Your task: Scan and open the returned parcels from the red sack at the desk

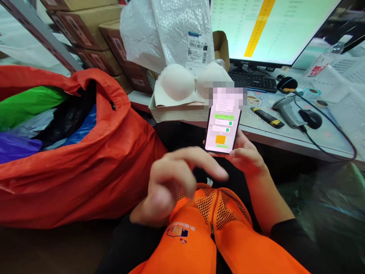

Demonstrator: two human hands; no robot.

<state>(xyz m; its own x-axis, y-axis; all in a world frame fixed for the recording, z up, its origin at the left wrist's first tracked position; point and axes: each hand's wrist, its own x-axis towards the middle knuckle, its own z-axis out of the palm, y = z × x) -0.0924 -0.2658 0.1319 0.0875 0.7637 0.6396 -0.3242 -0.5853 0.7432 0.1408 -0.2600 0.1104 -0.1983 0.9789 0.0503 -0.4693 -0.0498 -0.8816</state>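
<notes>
My right hand (246, 154) is wrapped round a phone (222, 123), held upright with a chat screen lit towards me. My left hand (173, 180) hovers just below and left of the phone, blurred, with its fingers loosely stretched out and nothing in them. Both hands are above my orange mesh vest (211, 224), in front of the desk edge (285, 140).
A big orange sack (114, 163) full of coloured bags stands at my left. On the desk are a box holding a beige bra (182, 85), bubble-wrap bags (173, 30), a monitor (273, 26), keyboard (253, 80), barcode scanner (286, 108), mouse (312, 118) and utility knife (268, 117). Cardboard boxes (94, 30) are stacked behind.
</notes>
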